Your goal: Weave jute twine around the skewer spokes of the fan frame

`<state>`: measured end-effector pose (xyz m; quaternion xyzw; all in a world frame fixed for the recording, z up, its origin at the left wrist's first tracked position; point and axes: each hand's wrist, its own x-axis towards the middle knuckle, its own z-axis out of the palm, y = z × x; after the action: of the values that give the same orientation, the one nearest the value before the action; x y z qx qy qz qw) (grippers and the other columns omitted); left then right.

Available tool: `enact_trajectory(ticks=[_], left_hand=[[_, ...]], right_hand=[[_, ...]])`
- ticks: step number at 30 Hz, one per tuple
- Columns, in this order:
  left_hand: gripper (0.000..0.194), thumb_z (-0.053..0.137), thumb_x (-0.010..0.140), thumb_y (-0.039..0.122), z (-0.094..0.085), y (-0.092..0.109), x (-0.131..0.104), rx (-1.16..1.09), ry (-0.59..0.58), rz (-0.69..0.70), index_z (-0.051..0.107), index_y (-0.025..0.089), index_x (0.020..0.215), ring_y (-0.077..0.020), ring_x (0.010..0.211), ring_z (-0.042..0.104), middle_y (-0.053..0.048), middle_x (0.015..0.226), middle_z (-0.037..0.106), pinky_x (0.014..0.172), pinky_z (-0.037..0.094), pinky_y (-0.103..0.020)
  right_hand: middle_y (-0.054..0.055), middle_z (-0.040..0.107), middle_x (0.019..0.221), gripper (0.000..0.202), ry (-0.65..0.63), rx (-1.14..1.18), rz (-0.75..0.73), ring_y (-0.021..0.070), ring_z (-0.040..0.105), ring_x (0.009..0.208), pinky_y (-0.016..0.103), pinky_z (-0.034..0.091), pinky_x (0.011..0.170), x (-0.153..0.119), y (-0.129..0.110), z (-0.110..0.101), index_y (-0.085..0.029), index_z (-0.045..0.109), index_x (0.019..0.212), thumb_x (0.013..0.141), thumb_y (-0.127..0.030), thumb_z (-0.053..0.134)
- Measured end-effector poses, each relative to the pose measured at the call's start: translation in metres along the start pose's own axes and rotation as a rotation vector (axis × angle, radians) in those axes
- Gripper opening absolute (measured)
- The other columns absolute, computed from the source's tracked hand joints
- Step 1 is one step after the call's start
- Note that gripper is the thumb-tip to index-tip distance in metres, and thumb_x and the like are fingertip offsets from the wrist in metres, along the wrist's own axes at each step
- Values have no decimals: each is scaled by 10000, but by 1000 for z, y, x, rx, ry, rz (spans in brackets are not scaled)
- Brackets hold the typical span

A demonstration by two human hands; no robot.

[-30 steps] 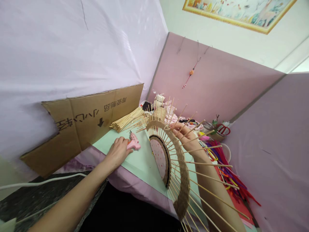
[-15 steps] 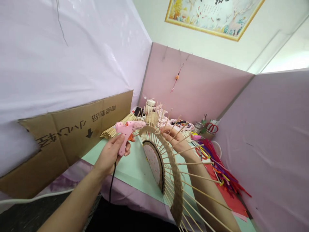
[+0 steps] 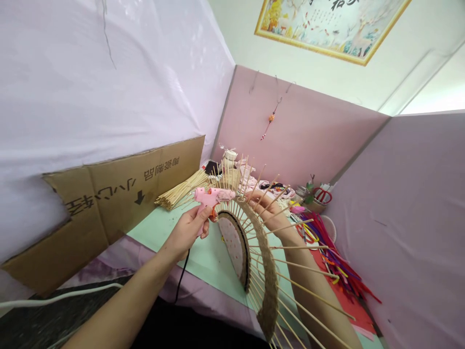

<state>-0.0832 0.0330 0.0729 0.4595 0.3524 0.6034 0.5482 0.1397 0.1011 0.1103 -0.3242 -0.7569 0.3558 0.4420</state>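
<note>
My left hand (image 3: 194, 225) is wrapped round the handle of a pink glue gun (image 3: 208, 196), its nozzle pointing right, close to the upper end of a twine-covered arc (image 3: 268, 264). Thin wooden sticks (image 3: 298, 247) fan out through this arc from a half-round cardboard panel (image 3: 232, 242) with a pale dotted face and dark edge. Behind the sticks, my right hand (image 3: 263, 206) has its fingers closed at the arc's upper part, partly hidden by the sticks. The glue gun's black cord hangs below my left hand.
A bundle of sticks (image 3: 181, 189) lies at the left, beside a cardboard sheet (image 3: 123, 189) with printed characters. Colourful pipe cleaners (image 3: 334, 242) and red-handled scissors (image 3: 322, 195) are at the right. Pink partition walls (image 3: 308, 126) enclose the table.
My left hand has moved the glue gun rightward, bringing its nozzle over the arc's upper end near my right fingers. My right hand stays behind the sticks. The view has shifted slightly.
</note>
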Motion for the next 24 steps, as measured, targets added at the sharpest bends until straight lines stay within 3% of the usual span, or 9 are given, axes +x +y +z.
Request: enact_trajectory(ticks=[24], left_hand=[[542, 663, 694, 664, 2, -10, 2, -35, -3, -67, 554, 139, 775, -38, 467, 410, 18, 691, 540, 412, 324, -179]], right_hand=[[16, 636, 885, 262, 40, 0, 25, 163, 563, 778, 293, 457, 711, -3, 6, -2, -232, 646, 931, 820, -469, 659]])
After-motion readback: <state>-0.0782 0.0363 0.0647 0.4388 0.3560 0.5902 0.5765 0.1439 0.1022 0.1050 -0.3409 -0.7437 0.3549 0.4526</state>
